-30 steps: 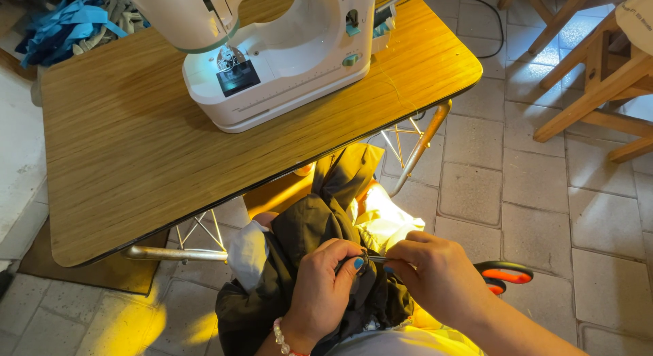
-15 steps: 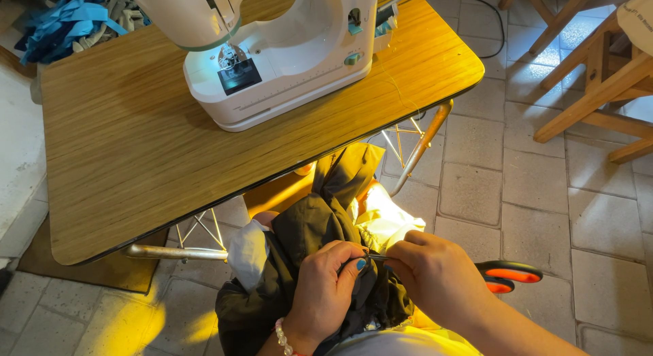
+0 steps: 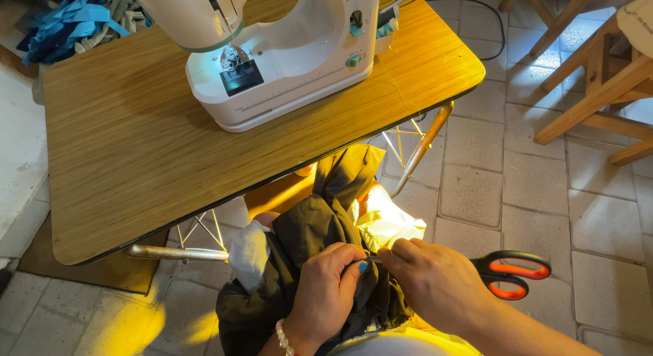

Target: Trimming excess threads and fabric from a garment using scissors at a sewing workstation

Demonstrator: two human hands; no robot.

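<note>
Dark olive-brown cloth [image 3: 320,261]; pale yellow and white fabric [image 3: 391,223] at its 3 o'clock. Scissors [image 3: 510,274] with black handles lined in orange-red. White sewing machine [image 3: 286,50] with teal knobs on a wood-grained, yellow-brown surface [image 3: 136,159] edged in black. Blue rags [image 3: 68,19] at 10 o'clock. Grey tiled floor [image 3: 544,193]. Blue-painted thumbnail on left hand [image 3: 326,291].

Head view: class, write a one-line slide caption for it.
Both hands pinch dark olive fabric on the lap, right hand beside red-handled scissors, below a white sewing machine.
</note>
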